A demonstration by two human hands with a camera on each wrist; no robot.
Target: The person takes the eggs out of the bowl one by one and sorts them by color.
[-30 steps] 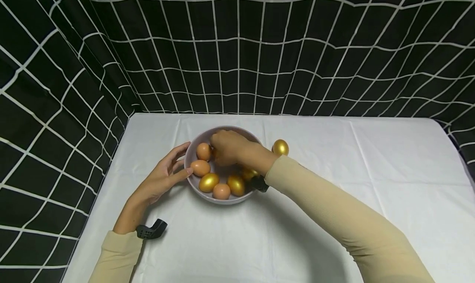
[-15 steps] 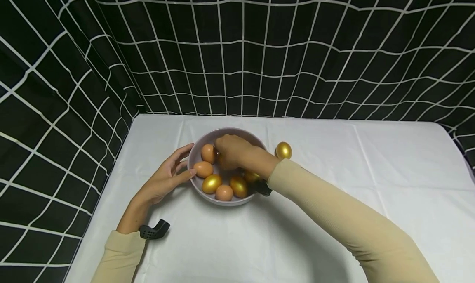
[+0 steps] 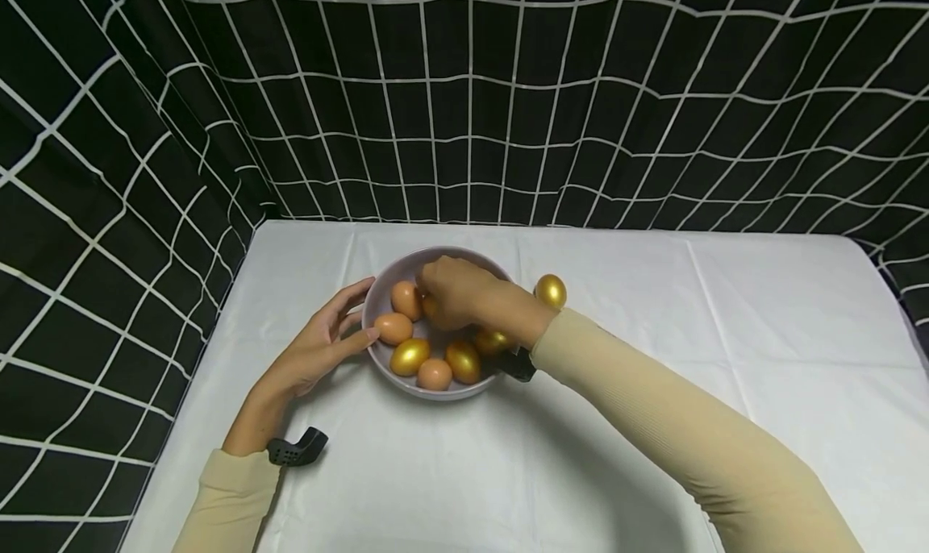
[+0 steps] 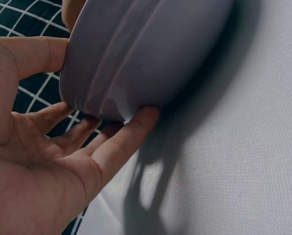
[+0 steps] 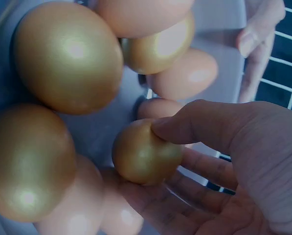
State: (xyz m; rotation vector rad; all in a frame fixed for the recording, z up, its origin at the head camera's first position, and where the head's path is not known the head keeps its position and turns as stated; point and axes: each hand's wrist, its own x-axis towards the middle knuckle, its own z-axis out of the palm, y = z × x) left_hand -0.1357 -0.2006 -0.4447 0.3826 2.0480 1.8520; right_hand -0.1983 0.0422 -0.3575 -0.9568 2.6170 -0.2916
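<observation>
Golden, shiny, smooth egg (image 5: pixel 145 152) is pinched by your right hand (image 3: pixel 459 295) inside the round lilac-grey bowl (image 4: pixel 146 54); your left hand (image 3: pixel 322 345) holds this bowl from its side.

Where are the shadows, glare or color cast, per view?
Head: right sleeve shades the cloth. Left wrist: bowl and left fingers throw dark shadows on the cloth. Right wrist: bluish cast, bright glare on the two nearest gold eggs; held egg looks duller.
</observation>
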